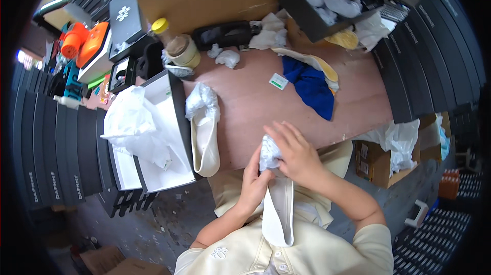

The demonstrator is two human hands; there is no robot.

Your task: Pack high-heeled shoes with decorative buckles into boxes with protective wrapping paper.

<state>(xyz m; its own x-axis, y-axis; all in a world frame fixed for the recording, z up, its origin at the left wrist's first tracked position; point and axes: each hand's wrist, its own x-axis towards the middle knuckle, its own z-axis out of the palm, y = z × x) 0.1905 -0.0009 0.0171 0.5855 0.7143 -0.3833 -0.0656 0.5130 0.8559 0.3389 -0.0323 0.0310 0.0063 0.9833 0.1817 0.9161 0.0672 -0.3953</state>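
A white flat shoe (pixel 279 213) points away from me at the table's front edge, its heel near my chest. Crinkled clear plastic wrap (pixel 269 153) covers its toe. My left hand (pixel 254 185) is closed round the shoe's left side, thumb by the wrap's edge. From the right, my right hand (pixel 295 155) curls its slightly blurred fingers over the wrapped toe. On the table to the left lies a matching white shoe (pixel 205 144), its toe also in crinkled plastic. Beside it stands an open shoe box (pixel 169 167) with white tissue paper (pixel 132 121) in it.
Blue cloth (pixel 309 85) and a small white-green label (pixel 278 81) lie on the pinkish table (pixel 245 106). Behind them are a glue pot (pixel 183 52), paper wads and a dark box (pixel 332 6). Dark shoe boxes (pixel 417 65) are stacked on both sides. A carton (pixel 376 162) stands lower right.
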